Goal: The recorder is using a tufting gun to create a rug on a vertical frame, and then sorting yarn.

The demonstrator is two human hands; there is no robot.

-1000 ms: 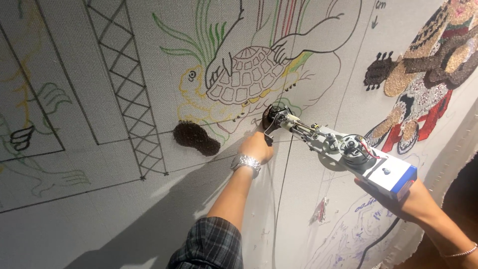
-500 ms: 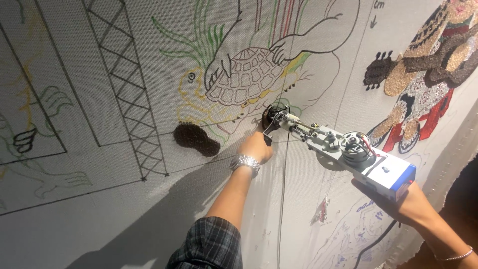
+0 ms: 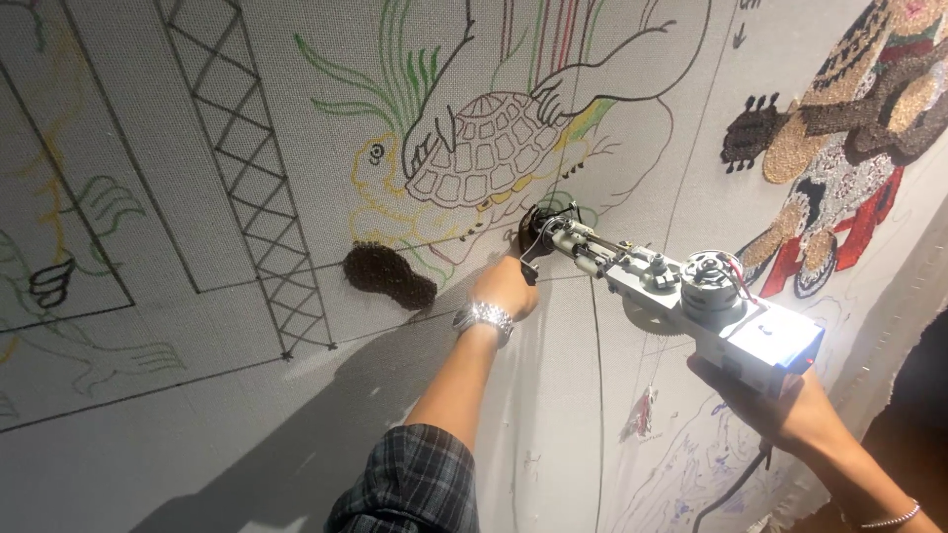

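Right now right hand (image 3: 780, 410) gripping tufting gun (image 3: 681, 301) from below at rear, nose pressing into stretched cloth (image 3: 247, 395) under turtle outline (image 3: 484, 148); left hand (image 3: 506, 286) closed on front handle, steadying aim beside dark tufted patch (image 3: 388, 276)

Canvas (image 3: 197, 415): fills view | turtle outline (image 3: 474, 158): upper centre | tufted patch (image 3: 388, 276): left of left hand (image 3: 506, 286) | tufting gun (image 3: 681, 296): right of left hand, tip on canvas below turtle outline | right hand (image 3: 780, 405): under gun's rear | tufted figure (image 3: 849, 128): far right
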